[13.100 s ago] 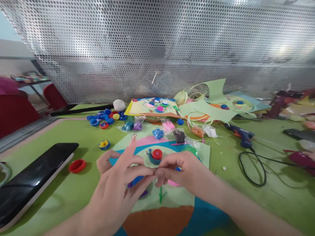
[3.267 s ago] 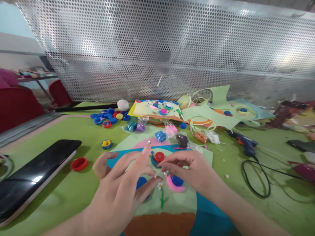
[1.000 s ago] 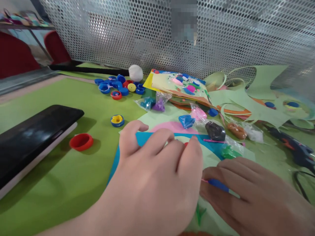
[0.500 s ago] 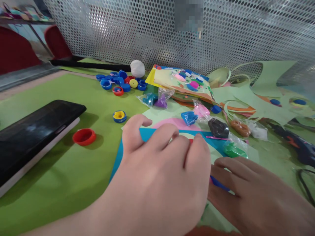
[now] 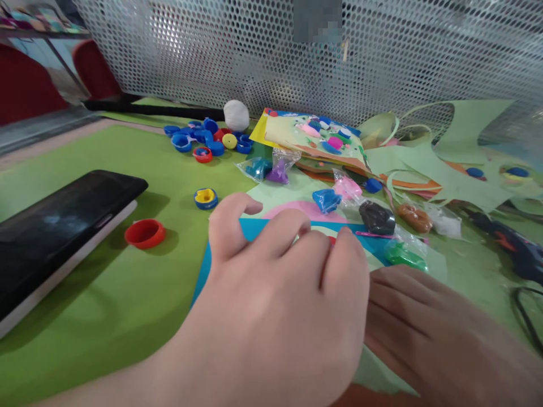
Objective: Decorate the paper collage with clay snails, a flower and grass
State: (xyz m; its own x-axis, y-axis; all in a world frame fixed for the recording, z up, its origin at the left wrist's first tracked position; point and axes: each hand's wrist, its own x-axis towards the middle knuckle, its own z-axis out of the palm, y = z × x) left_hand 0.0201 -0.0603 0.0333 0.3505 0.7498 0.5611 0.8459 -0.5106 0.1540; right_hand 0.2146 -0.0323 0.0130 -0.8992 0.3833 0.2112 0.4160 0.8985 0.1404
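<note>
My left hand is over a blue sheet with pale and pink paper shapes on it, its fingers curled down and their tips hidden behind the knuckles. A bit of something red shows past those fingers. Close against it on the right, my right hand has its fingers bent together and turned inward; what they hold is out of sight. Just beyond the hands lie small bags of blue clay, black clay and green clay, along with a thin pink stick.
To the left are a black phone, a red bottle cap and a blue cap with yellow filling. A pile of caps, a white ball and decorated cards stand behind. A glue gun lies right.
My right hand has shifted slightly and its fingers have drawn together, so the blue piece seen between them is now hidden. The left hand has barely moved.
</note>
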